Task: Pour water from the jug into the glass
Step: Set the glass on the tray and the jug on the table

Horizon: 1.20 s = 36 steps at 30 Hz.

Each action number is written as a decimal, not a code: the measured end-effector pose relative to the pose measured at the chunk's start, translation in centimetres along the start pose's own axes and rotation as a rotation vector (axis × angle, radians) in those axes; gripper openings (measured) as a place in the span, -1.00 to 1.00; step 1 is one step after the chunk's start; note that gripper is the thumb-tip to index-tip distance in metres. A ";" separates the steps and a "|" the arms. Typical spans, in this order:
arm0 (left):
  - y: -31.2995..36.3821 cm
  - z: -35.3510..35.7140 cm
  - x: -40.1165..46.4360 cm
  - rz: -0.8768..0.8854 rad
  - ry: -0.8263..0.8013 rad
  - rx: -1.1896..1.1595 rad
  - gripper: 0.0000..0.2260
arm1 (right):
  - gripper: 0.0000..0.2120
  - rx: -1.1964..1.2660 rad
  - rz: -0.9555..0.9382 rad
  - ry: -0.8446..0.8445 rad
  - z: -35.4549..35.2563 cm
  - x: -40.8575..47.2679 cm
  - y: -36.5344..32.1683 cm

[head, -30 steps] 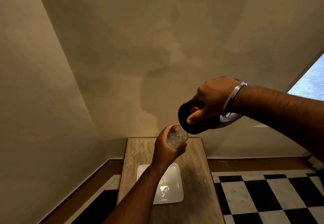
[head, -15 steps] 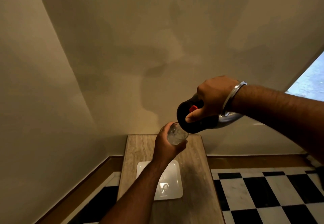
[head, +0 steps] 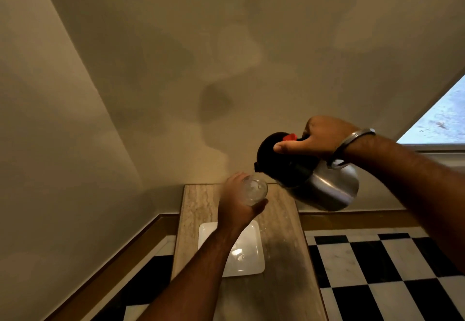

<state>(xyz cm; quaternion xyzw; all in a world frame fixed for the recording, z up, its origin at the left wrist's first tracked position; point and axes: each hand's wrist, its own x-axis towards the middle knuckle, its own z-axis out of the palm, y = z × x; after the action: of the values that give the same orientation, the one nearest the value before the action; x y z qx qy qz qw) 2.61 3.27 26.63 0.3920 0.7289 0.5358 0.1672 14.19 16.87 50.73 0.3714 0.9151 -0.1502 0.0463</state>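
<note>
The left hand (head: 236,207) holds the glass (head: 254,189) above the far end of the narrow stone table (head: 281,257), with the fingers wrapped around its side and the thumb closed on the near side, so the grip is tight on the glass. The glass is clear and its open mouth faces up toward the camera; whether there is water inside I cannot tell for sure. The right hand (head: 319,137) holds the jug (head: 324,185) by the handle, the fist closed around it and the thumb stretched forward over the black lid (head: 270,152), just beside a small red button (head: 289,137). The jug has a steel body and a black top, and it is tilted with the spout end pointing toward 9 o'clock and a little down. From the glass, the jug is at about 2 o'clock, near but not touching it. No stream of water is visible between them. A metal bangle (head: 352,139) sits on the right wrist. On the table, at 6 o'clock from the glass and under the left forearm, lies a white square plate (head: 254,257). The floor (head: 377,270) at the right has black and white squares.
</note>
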 end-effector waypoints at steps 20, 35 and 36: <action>-8.4 2.8 -0.7 -0.246 0.042 0.121 -0.32 | -0.25 1.136 0.740 0.363 22.5 -1.4 8.6; -26.4 8.5 -6.5 -0.317 -0.098 0.407 -0.32 | -0.34 1.198 0.880 0.466 44.3 -1.6 18.6; -27.1 8.6 -6.8 -0.319 -0.114 0.408 -0.32 | -0.34 1.196 0.888 0.465 45.1 -1.5 18.6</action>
<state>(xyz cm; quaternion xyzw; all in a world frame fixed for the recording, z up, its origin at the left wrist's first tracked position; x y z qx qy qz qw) 2.00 0.57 -2.52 0.3275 0.8638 0.3216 0.2079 26.97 14.57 3.72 0.6868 0.4304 -0.5036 -0.2990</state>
